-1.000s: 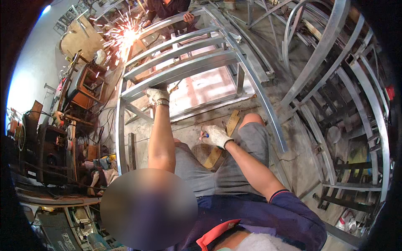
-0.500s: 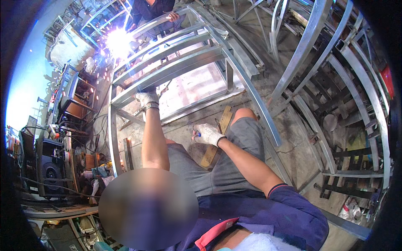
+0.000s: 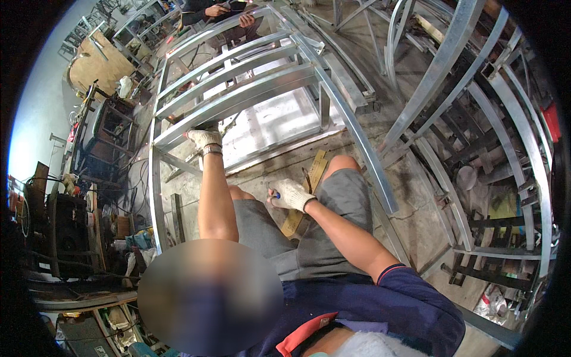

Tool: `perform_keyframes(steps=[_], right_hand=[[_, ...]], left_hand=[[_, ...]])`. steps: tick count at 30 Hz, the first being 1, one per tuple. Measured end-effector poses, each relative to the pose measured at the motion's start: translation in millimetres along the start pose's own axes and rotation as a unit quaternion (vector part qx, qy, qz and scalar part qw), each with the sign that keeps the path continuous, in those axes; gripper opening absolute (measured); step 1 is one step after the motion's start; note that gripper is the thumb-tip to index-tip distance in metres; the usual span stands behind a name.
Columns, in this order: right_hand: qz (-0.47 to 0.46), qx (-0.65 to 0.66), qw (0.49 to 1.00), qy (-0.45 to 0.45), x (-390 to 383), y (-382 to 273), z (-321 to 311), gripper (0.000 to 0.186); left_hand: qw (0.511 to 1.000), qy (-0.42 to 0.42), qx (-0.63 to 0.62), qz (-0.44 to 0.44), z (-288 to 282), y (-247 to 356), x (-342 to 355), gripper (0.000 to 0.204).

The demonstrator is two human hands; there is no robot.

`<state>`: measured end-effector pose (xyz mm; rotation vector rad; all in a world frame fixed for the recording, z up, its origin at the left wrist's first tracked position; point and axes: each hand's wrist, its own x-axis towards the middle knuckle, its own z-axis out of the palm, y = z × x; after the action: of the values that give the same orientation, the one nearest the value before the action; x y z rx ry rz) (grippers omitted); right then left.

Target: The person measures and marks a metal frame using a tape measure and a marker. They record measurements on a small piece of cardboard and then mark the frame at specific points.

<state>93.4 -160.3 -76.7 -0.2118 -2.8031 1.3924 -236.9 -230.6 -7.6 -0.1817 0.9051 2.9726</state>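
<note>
My left hand [image 3: 205,141], in a white knit glove, is closed at the near crossbar [image 3: 238,102] of a welded grey metal frame [image 3: 157,196]. Its fingertips are partly hidden against the bar. Between my knees my right hand [image 3: 291,195], gloved the same way, is closed around a small thing with a blue end [image 3: 277,194], too small to name surely. Beneath that hand a flat yellow strip [image 3: 317,165] lies on the concrete floor. Past the crossbar, a bright pale sheet [image 3: 279,122] lies under the frame.
At the far side sits another person, whose hands [image 3: 245,20] are by the frame's far end. Curved metal bars [image 3: 437,77] and stacked frames stand at the right. Cables, tools and a dark machine [image 3: 71,229] crowd the left. A metal offcut [image 3: 177,217] stands near the left leg.
The bright welding flash and its sparks at the far left have gone. The other person's hand is now visible there. My right hand has shifted slightly left; my left hand stays at the crossbar.
</note>
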Motion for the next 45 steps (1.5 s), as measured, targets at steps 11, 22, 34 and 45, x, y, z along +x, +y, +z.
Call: perform_keyframes(steps=[11, 22, 34, 45], right_hand=[[0.035, -0.007, 0.999, -0.019, 3.0, 0.8, -11.9, 0.038], [-0.052, 0.073, 0.996, 0.013, 5.5, 16.0, -5.3, 0.039], [-0.042, 0.053, 0.997, -0.041, 11.6, 6.9, -7.0, 0.021], [-0.021, 0.031, 0.998, -0.049, 6.0, -9.0, -13.2, 0.021]], left_hand=[[1.0, -0.011, 0.015, -0.004, -0.6, -0.7, 4.4, 0.089], [0.985, 0.09, 0.132, 0.063, -28.0, -21.9, 33.3, 0.09], [0.992, 0.097, -0.074, 0.023, -28.8, -64.8, 82.7, 0.091], [0.997, 0.068, -0.017, -0.013, -12.9, -41.8, 37.1, 0.103]])
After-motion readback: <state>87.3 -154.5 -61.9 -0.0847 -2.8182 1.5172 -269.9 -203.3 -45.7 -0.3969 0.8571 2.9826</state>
